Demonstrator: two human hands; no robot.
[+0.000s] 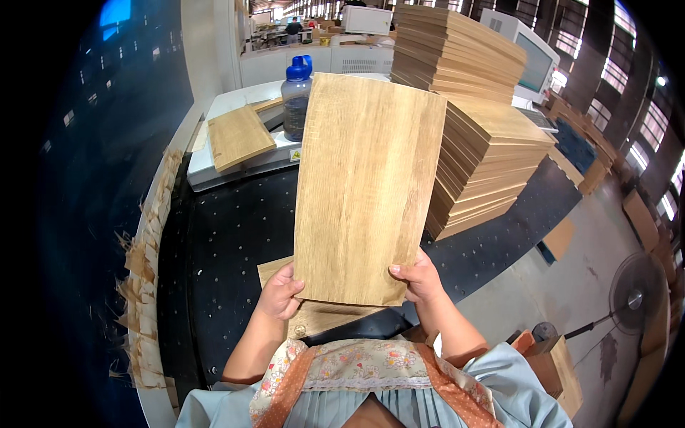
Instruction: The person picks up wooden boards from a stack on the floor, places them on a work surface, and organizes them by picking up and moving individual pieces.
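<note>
Holding a wooden veneer sheet [364, 189] upright, left hand [280, 292] and right hand [419, 278] each gripping a near corner, black worktop [235, 228] beneath, stacked sheets [485, 164] far right

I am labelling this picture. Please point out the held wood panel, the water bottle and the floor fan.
wood panel [364, 189], head view, middle of its face
water bottle [295, 103], head view, clear body
floor fan [636, 292], head view, round grille

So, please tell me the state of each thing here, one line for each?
Wood panel: held up, gripped at its lower corners.
Left hand: shut on the panel's lower left edge.
Right hand: shut on the lower right corner.
Water bottle: upright, blue cap on.
Panel stacks: piled high on the table.
</note>
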